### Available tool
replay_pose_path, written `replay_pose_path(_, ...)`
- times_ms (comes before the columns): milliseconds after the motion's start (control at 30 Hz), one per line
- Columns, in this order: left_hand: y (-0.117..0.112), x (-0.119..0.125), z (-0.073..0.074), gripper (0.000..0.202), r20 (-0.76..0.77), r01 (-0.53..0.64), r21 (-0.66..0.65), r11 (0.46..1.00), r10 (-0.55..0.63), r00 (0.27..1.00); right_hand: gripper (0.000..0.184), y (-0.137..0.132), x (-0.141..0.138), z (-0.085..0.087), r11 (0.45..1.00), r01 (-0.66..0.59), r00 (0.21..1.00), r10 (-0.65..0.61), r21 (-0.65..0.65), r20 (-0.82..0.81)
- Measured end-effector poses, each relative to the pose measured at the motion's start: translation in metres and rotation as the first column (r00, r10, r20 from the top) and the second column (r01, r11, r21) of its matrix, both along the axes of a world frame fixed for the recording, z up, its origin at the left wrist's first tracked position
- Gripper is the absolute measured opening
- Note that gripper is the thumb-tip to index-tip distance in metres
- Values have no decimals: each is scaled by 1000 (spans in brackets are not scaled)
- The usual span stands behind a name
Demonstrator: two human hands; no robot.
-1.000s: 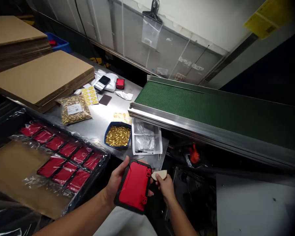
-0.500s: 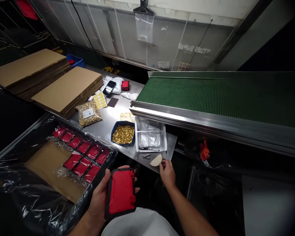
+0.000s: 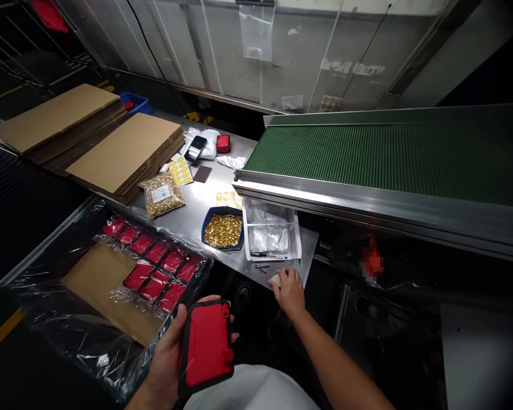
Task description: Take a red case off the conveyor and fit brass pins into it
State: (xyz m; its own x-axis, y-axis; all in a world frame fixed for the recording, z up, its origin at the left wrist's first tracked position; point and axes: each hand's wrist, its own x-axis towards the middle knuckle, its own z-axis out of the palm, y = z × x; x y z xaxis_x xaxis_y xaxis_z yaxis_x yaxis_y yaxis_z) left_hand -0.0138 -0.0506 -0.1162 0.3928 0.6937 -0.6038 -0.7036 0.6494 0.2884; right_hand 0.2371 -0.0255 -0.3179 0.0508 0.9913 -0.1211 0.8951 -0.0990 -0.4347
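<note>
The case [image 3: 207, 344], red with a black border, is in the left hand [image 3: 166, 350], in front of the table [image 3: 190, 225] and beside the lined box [image 3: 203, 285], tilted with its broad face up. That hand grips it from the side and below: the thumb lies by the left edge, fingertips show past the right edge, and the palm is mostly hidden. It looks stiff and boxy, probably hard plastic, light enough for one hand and not easily broken. The red face seems smooth and may slip, so the black border, which looks rubbery, should give the surer hold, taken across the width. The small red fittings [image 3: 225, 309] on the right edge are likely the weakest parts and better spared any pressure. The right hand [image 3: 289, 290] is closed on a pale pad [image 3: 276, 279] at the table's front edge, near a small metal tool [image 3: 263, 267] and the white tray [image 3: 298, 242]; the fingers cover most of the pad, and whether it touches the tabletop cannot be told. The pad looks soft and light, best pinched by its rim.
</note>
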Motion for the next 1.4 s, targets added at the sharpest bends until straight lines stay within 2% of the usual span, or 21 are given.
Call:
replay_pose_path(167,3,-12,-6,52,16,-2,-1,1000,2,1000,25,20,-23,-3,999,-46,999,46,1,19)
replay_pose_path(300,4,-20,-5,54,63,-22,12,1000,21,998,19,37,-38,-3,999,-48,999,48,-13,5)
replay_pose_path(500,4,-27,2,55,61,-62,9,998,61,996,11,34,-43,9,996,-84,987,84,2,-141)
replay_pose_path(600,4,-28,3,57,67,-67,2,998,66,996,9,26,-54,34,995,-99,958,98,10,-270)
replay_pose_path(700,5,-26,4,55,83,-64,17,998,62,995,13,15,-65,80,996,-88,909,91,24,-407)
replay_pose_path(733,6,-25,5,54,90,-50,26,998,48,995,15,11,-68,98,997,-70,881,78,34,-467)
replay_pose_path(833,8,-19,11,52,85,-16,44,999,12,996,15,2,-69,148,998,-8,711,48,60,-701)
replay_pose_path(867,8,-16,14,52,72,-16,41,999,13,997,14,1,-68,161,998,-8,665,49,59,-745)
replay_pose_path(933,9,-12,18,51,51,-15,34,999,13,999,16,0,-64,180,998,-38,633,68,56,-771)
replay_pose_path(1100,9,-5,21,52,61,28,30,999,-30,998,23,-3,-55,204,988,-64,641,151,144,-753)
replay_pose_path(1167,8,-2,20,51,70,22,25,999,-23,997,34,-6,-55,210,993,9,617,86,117,-783)
replay_pose_path(1233,7,1,18,50,89,10,38,999,-14,996,42,-10,-56,214,995,92,557,-32,23,-830)
replay_pose_path(1300,6,4,16,48,118,2,63,998,-9,993,37,-13,-58,218,992,111,503,-106,-57,-858)
replay_pose_path(1400,6,8,17,47,164,6,94,996,-22,986,26,-16,-58,221,992,87,485,-124,-94,-866)
